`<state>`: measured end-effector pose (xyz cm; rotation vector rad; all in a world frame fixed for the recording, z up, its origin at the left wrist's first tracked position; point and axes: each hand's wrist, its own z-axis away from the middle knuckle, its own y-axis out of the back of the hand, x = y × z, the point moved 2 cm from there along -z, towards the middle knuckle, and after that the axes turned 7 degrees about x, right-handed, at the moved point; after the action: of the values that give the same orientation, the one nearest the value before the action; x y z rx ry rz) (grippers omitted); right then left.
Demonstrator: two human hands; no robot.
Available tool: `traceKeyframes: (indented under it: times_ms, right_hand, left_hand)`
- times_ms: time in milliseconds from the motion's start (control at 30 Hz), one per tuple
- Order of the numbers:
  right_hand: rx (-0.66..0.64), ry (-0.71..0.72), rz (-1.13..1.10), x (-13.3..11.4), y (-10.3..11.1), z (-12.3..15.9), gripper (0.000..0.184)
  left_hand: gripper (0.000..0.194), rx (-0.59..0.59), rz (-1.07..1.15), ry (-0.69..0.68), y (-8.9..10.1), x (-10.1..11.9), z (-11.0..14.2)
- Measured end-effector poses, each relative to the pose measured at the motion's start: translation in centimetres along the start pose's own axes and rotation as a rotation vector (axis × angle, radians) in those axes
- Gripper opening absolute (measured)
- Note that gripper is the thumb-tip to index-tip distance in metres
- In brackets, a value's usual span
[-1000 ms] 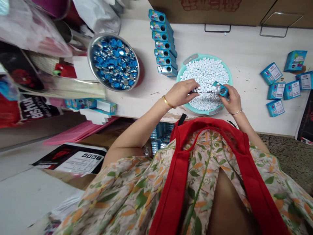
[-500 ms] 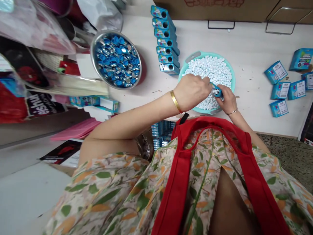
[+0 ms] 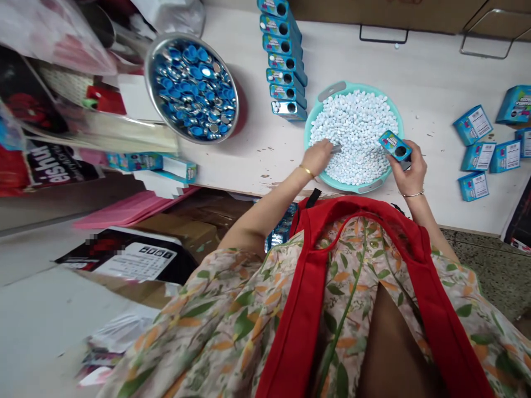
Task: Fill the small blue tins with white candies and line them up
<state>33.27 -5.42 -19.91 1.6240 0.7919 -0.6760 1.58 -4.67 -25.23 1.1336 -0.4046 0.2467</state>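
My left hand (image 3: 318,158), with a gold bangle at its wrist, is closed on a small grey tool (image 3: 336,148) at the left side of the white pellets (image 3: 352,124). Only the tool's end shows, so its full shape is hidden. The pellets fill a round turquoise basin (image 3: 312,119). At the basin's right rim, my right hand (image 3: 410,168) grips a small blue candy box (image 3: 392,145). A dark round hole shows in the box's upturned end. My right fingers are partly hidden behind the box.
Similar boxes (image 3: 286,62) stand in a row behind the basin, holes upward. A steel bowl (image 3: 150,83) at left holds many blue and silver caps (image 3: 194,91). Several more boxes (image 3: 477,157) lie at right. A wire handle (image 3: 384,41) lies by the cardboard box (image 3: 385,16) at the back.
My left hand has drawn back leftward from the candy box to the pellets. My right hand has moved slightly right with the box, whose holed end now shows. The view has shifted a little.
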Motion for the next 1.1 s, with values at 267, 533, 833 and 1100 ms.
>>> traceKeyframes:
  times_ms: [267,533,833,1100]
  right_hand:
    - [0.027,-0.041,0.005,0.2,0.7,0.3,0.069]
    - [-0.004,0.008,0.011,1.2,-0.1,0.4,0.064]
    - [-0.171,0.14,0.108,-0.1,-3.1,0.3,0.056]
    - [-0.237,0.171,0.066,-1.3,-4.7,0.6,0.051]
  left_hand:
    - [0.038,-0.068,0.141,-0.049,-3.1,5.0,-2.8]
    - [0.034,0.062,0.245,-0.285,4.4,2.1,1.4]
    - [0.023,0.011,-0.027,-0.511,13.0,7.2,2.3]
    - [0.032,0.0,-0.221,-0.509,16.6,12.6,3.2]
